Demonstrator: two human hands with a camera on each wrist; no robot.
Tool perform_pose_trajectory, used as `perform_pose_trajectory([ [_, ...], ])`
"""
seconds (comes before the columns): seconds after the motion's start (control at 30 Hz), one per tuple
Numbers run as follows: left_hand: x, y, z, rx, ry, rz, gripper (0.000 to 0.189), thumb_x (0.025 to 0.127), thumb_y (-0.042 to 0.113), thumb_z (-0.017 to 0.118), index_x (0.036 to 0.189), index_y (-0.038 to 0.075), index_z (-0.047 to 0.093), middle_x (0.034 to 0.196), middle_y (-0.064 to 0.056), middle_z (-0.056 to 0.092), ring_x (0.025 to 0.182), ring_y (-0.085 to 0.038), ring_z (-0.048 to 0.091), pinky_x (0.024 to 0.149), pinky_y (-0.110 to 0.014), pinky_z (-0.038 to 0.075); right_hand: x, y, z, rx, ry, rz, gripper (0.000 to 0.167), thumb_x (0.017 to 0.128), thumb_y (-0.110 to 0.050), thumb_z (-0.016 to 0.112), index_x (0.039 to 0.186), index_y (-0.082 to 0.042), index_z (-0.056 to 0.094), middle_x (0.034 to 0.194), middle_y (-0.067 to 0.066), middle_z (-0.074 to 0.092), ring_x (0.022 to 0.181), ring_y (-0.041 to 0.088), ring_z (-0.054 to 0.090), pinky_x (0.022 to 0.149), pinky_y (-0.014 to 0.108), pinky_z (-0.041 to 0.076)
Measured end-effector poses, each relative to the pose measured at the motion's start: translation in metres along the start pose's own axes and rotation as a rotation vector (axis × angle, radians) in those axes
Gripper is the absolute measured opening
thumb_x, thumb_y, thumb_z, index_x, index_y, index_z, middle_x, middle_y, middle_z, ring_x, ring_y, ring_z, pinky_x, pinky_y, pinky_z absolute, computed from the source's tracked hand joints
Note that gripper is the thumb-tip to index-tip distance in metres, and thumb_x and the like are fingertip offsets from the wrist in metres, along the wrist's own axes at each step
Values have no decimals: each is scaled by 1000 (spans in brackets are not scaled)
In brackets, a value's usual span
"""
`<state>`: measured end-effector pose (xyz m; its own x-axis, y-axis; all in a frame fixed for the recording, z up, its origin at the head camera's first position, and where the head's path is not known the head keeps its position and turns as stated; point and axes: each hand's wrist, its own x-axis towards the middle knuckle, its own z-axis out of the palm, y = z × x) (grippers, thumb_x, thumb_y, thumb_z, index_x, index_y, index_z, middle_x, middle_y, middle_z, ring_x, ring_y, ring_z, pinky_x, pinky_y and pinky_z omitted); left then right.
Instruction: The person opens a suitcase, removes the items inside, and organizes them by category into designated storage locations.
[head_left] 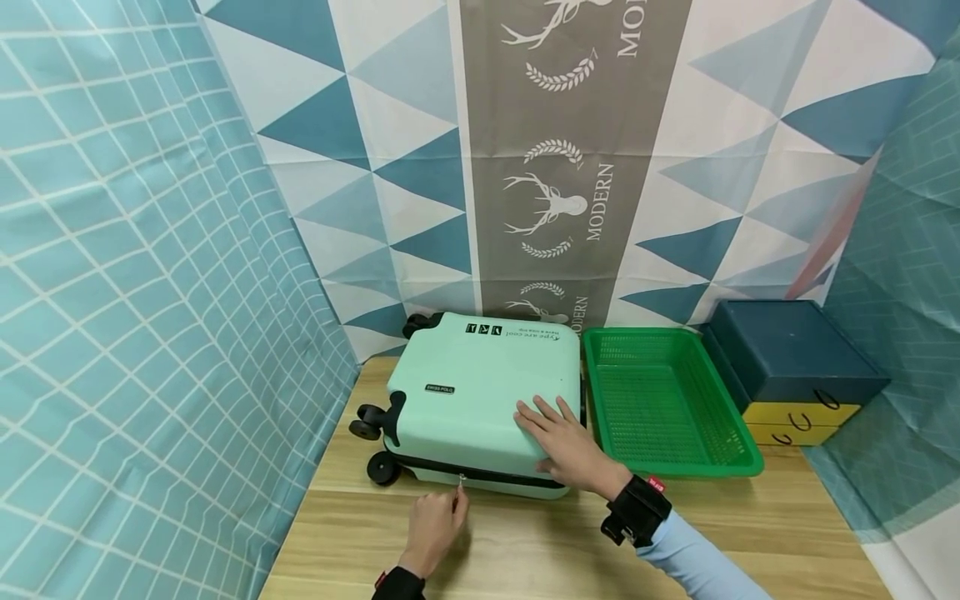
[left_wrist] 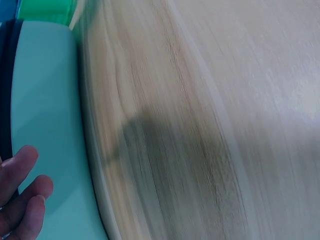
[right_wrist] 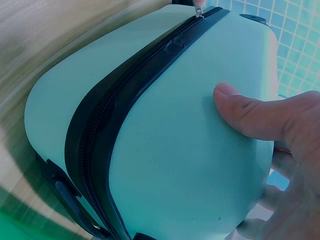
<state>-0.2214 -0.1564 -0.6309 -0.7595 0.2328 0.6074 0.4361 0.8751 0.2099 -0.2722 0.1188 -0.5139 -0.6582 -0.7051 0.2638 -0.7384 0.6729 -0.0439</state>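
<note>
A mint-green hard-shell suitcase (head_left: 480,375) lies flat on the wooden table, its black wheels (head_left: 383,468) pointing left. A black zipper (right_wrist: 100,107) runs round its side, along the edge facing me. My left hand (head_left: 437,521) pinches the small metal zipper pull (head_left: 462,478) at the front edge, left of the middle. In the left wrist view only some curled fingertips (left_wrist: 25,195) show beside the case. Spread over the top shell near its right front corner, my right hand (head_left: 564,446) rests with fingers extended. The right wrist view shows its thumb (right_wrist: 250,112) lying on the shell.
A green plastic basket (head_left: 667,468) stands just right of the suitcase. Beyond it, at the table's right back, sits a dark blue box (head_left: 802,350) with yellow fronts. Patterned cloth (head_left: 555,167) hangs behind, and tile-print sheets (head_left: 150,250) line the sides.
</note>
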Motion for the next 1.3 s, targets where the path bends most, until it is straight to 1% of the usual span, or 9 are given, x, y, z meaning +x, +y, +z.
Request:
perform_pose_trajectory([
  [0.2,-2,-7,-4,16,-44,-48,53,87,9,70,54,23,32,50,17,11,43,1,12,45,-19,12,-1,1,1,16,12,-3,88,79,-28,84,151,-3,39,155,16,37,142,40,30,113,60,18],
  [0.47,-2,-14,-6,44,-17,-48,53,87,10,70,53,24,31,50,18,11,43,1,12,44,-20,13,-2,2,2,28,49,-20,88,77,-25,86,149,-2,41,153,18,39,141,41,32,112,61,19],
  [0.63,-5,-20,-7,52,10,-71,55,85,9,72,52,24,30,48,17,13,41,0,14,43,-20,14,-2,0,2,24,39,-23,87,78,-25,85,149,-1,41,153,18,38,141,41,32,112,61,20],
  [0.73,-6,-26,-7,65,36,-65,53,83,8,72,52,24,32,46,16,19,40,0,16,42,-20,14,-1,0,1,16,24,-15,87,79,-26,84,150,-2,40,154,17,37,142,40,30,113,61,19],
  [0.83,-5,-34,-8,76,79,-50,52,81,7,73,52,24,33,44,13,25,39,-1,21,40,-21,16,-1,0,1,5,16,-12,86,80,-27,83,150,-3,39,155,17,36,142,40,29,113,60,18],
  [1.0,-5,-54,-14,86,159,-52,51,78,4,72,52,22,31,41,7,30,32,-11,30,36,-27,21,-2,-1,0,-2,17,-12,86,81,-27,83,150,-2,39,155,17,36,143,40,29,114,59,17],
  [1.13,-7,-67,-17,100,177,-88,50,79,4,69,53,21,30,42,6,28,31,-14,33,34,-29,22,-2,0,0,3,24,-9,86,80,-27,84,150,-2,40,154,17,37,142,40,30,113,59,18],
  [1.3,-8,-75,-21,113,171,-123,50,80,4,69,53,21,30,44,7,26,32,-13,32,35,-29,22,-1,0,0,6,26,-15,86,79,-26,84,150,-2,40,154,17,37,142,40,30,113,60,19],
])
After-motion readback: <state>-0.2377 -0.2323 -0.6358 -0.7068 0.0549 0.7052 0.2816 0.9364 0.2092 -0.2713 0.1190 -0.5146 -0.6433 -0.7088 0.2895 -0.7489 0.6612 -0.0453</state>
